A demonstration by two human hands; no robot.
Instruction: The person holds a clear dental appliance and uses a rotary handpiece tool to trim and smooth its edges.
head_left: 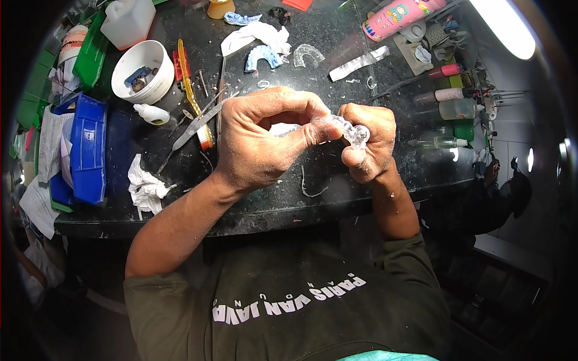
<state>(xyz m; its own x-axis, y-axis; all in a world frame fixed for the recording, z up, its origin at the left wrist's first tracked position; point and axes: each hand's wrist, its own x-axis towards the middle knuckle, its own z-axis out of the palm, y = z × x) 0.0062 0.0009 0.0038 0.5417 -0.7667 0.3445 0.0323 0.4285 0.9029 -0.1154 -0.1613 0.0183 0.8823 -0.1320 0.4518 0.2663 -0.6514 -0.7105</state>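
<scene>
My left hand (pixel 247 138) pinches one end of the clear moulded tray (pixel 356 135); my right hand (pixel 379 135) grips the other, hidden fingers probably folded. I'd keep pressure light, even.

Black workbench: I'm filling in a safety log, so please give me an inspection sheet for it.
Surface: bench top black, worn, speckled with pale debris.
Job's things: clear bumpy piece in the hands; clear arch and blue mould beyond them.
Clutter: crumpled white tissue, metal hand tool, white tub.
Hands: left hand pinches the clear bumpy piece; right hand grips its other end.
Cables: dark cord-like length at right; cannot confirm it is a cable.
Surroundings: blue bin at left, lit lamp upper right.
</scene>
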